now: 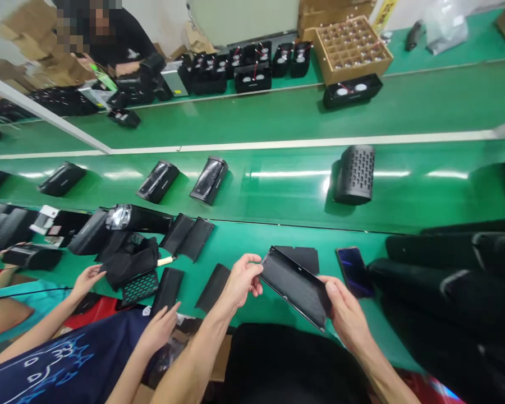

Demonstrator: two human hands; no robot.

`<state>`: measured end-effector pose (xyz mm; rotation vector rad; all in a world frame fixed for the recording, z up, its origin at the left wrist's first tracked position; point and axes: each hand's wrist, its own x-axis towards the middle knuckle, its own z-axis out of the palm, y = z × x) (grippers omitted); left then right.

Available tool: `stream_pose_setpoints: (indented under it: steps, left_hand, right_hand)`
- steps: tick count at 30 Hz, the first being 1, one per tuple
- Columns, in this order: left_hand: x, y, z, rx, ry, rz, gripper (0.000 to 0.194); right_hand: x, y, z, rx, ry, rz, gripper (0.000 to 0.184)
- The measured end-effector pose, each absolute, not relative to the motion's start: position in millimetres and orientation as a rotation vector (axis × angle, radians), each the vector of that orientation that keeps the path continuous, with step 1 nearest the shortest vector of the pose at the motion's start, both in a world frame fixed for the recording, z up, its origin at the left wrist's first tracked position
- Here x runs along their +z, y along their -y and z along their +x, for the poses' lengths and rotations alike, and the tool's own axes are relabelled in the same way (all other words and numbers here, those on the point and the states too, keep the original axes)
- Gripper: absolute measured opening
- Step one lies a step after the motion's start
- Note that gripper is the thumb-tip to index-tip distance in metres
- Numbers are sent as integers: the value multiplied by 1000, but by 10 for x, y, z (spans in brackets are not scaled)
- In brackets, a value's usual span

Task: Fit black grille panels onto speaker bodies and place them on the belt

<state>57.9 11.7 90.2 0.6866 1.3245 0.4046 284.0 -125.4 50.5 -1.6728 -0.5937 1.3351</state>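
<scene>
A black rectangular panel (297,285), slightly curved and with small tabs along its edges, is held tilted above the green bench. My left hand (246,278) pinches its upper left corner between thumb and fingers. Around its right end my right hand (347,308) is closed, thumb on the near face and fingers hidden behind. Partly behind it, another black panel (301,258) lies flat on the bench. A further dark panel (213,287) rests just left of my left forearm. The phone (355,272) lies to the right of my right hand.
Beyond the bench runs a green conveyor (278,196) carrying a black perforated speaker (356,174) and several black casings. Co-workers' hands (162,325) work at the left among black parts. Large black cases (441,264) crowd the right. A divided cardboard box (349,50) stands at the back.
</scene>
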Motion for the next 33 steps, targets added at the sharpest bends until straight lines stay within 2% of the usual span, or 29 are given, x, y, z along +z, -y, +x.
stream_pose_setpoints:
  steps: [9, 15, 24, 33]
  left_hand:
    - [1029, 280, 550, 243, -1049, 720, 47]
    - [1051, 441, 462, 276, -1036, 822, 44]
    - [1008, 620, 287, 274, -991, 859, 45]
    - [1144, 640, 197, 289, -963, 941, 51]
  right_hand:
    - [841, 1566, 3088, 1381, 575, -1714, 49]
    - [869, 1686, 3033, 1459, 434, -1582, 50]
    - [831, 1775, 2965, 1452, 541, -1631, 52]
    - [990, 1844, 2998, 1427, 686, -1697, 42]
